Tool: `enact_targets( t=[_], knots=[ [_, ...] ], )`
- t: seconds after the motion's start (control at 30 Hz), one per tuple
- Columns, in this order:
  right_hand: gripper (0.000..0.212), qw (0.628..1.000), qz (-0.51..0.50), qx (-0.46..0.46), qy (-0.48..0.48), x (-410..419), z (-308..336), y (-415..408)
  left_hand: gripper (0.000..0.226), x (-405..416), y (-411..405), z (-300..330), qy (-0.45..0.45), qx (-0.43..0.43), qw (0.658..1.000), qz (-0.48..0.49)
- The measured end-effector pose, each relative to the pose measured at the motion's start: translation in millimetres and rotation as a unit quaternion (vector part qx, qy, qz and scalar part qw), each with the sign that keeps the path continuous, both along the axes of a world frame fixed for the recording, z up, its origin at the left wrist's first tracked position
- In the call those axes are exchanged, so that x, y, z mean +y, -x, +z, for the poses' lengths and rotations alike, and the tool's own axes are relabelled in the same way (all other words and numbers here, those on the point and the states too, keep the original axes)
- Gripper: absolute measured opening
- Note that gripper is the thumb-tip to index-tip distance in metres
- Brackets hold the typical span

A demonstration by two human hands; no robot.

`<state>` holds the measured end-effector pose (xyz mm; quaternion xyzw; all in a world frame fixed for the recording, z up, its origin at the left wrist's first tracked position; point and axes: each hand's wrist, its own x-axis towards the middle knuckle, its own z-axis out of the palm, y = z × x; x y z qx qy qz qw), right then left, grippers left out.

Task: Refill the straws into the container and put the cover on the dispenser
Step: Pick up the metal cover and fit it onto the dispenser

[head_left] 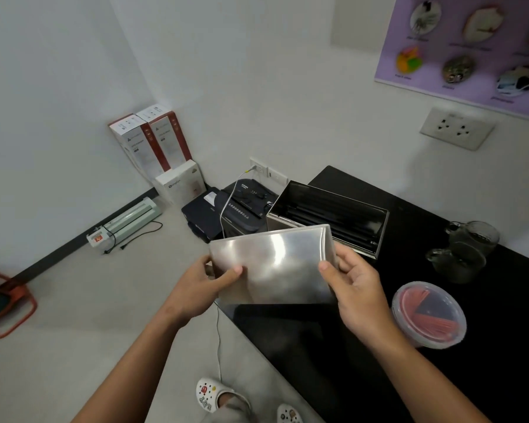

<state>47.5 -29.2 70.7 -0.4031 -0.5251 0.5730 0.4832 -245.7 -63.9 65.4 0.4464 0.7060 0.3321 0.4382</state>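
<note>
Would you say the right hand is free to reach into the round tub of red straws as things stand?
Probably not yet: the right hand grips the metal cover together with the left hand. The path itself looks clear; the tub of red straws sits uncovered just beside it on the black table.

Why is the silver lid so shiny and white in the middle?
In the head view, room light bounces off the metal cover held by the left hand and right hand, making white glare streaks; the wide lens also bends the walls and table edges.
</note>
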Motion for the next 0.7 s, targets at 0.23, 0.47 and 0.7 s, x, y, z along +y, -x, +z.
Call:
enact_targets(
  t=[0.23, 0.47, 0.7],
  knots=[
    [0.037, 0.996, -0.073, -0.036, 0.043, 12.5, 0.9, -11.2, 0.037, 5.2, -14.6, -4.4, -0.049, 0.066, 0.997, -0.001],
    [0.034, 0.985, -0.125, -0.119, -0.009, 27.5, 20.9, -28.6, 0.035, 38.5, -33.7, 16.9, -0.130, 0.098, 0.987, 0.006],
    [0.073, 0.967, -0.136, -0.212, -0.045, 46.4, 38.2, -28.1, 0.019, 92.6, -54.4, 49.3, -0.185, 0.095, 0.977, 0.038]
  ],
)
